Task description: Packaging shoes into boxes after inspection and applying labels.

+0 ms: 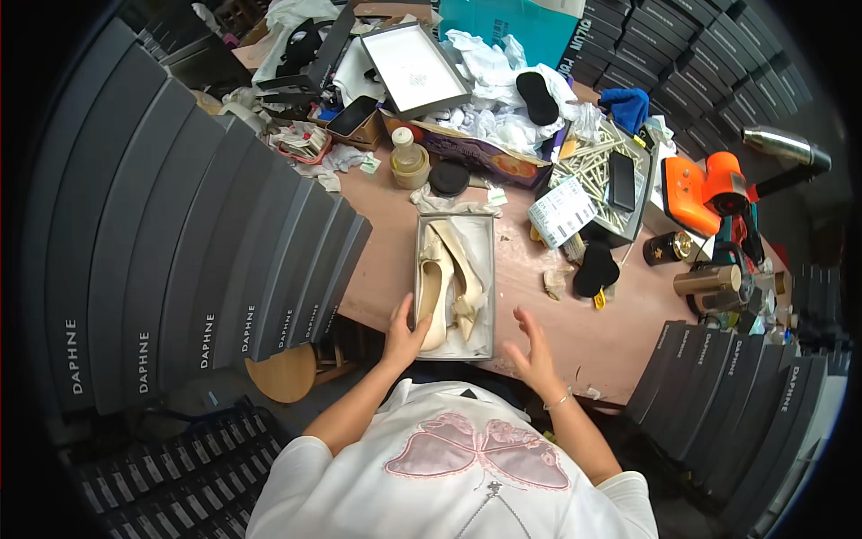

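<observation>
Perhaps steadying shoebox [492, 292], left hand [406, 340] half-curls at left edge, hold unclear; pumps [467, 283] nest inside; right hand [536, 357] spread, empty, right of shoebox.

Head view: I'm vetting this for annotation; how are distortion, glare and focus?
In the head view, the left stack of dark-grey cardboard boxes curves near the picture's edge; the head view shows highlights on the silver metal cylinder, while the beige pointed shoes look fairly sharp there.
</observation>
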The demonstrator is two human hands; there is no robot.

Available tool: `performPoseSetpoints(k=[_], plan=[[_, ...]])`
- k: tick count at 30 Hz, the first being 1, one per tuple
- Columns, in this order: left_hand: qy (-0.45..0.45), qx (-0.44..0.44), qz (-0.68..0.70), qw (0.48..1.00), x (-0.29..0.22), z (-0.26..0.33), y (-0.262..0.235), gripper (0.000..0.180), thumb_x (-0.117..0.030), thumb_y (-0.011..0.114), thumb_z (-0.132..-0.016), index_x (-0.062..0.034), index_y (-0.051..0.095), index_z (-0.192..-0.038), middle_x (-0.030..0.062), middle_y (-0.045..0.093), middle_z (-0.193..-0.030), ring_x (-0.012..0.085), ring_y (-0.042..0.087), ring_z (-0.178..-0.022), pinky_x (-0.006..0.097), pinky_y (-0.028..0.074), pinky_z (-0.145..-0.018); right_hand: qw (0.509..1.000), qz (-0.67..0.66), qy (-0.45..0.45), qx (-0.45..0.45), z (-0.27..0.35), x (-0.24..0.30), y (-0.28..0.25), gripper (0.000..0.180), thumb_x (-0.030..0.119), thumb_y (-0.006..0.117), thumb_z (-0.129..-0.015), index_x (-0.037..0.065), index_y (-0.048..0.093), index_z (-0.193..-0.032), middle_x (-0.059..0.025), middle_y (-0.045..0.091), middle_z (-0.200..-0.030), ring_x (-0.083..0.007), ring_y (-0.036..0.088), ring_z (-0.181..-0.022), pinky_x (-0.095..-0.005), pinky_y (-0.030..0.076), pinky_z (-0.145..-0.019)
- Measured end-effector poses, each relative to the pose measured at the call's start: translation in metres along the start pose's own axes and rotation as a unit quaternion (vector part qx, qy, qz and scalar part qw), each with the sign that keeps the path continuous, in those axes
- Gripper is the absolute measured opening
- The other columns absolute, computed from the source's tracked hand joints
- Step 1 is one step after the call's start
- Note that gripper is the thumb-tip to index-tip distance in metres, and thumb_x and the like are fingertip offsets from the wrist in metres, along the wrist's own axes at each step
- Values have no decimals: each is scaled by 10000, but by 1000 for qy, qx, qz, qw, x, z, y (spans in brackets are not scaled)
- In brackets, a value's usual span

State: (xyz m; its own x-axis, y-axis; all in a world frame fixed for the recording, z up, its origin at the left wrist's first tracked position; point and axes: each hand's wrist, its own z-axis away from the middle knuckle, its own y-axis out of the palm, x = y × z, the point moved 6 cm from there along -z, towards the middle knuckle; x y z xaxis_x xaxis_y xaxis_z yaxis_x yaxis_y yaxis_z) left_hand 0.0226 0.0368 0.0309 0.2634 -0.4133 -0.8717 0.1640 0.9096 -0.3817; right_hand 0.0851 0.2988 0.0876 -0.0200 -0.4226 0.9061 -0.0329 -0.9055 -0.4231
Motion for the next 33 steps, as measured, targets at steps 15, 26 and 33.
performPoseSetpoints(k=[15, 26, 33], plan=[[140, 147, 82, 976, -53, -39, -13, 364, -76, 635, -824, -66, 579, -1184, 24, 596, -749, 123, 562, -699, 379, 342, -1007, 979, 168, 99, 57, -145, -30, 64, 300, 136, 588, -803, -30, 594, -1053, -210, 653, -794, -275, 659, -780, -377, 515, -650], [300, 40, -344, 889, -61, -57, -90, 504, -120, 664, -790, 10, 514, -1253, 148, 618, -988, 305, 593, -920, 384, 472, -820, 962, -87, 184, -180, -35, -38, -77, 206, 141, 560, -879, -35, 593, -778, -51, 602, -756, -147, 585, -669, -329, 474, -623], [306, 226, -361, 852, -69, -49, 67, 534, -225, 709, -753, 2, 524, -1199, 206, 535, -1139, 364, 512, -1048, 428, 435, -891, 940, 307, -15, -145, -74, -37, -42, 176, 140, 654, -796, -20, 589, -829, -193, 586, -853, -389, 582, -769, -453, 472, -682]])
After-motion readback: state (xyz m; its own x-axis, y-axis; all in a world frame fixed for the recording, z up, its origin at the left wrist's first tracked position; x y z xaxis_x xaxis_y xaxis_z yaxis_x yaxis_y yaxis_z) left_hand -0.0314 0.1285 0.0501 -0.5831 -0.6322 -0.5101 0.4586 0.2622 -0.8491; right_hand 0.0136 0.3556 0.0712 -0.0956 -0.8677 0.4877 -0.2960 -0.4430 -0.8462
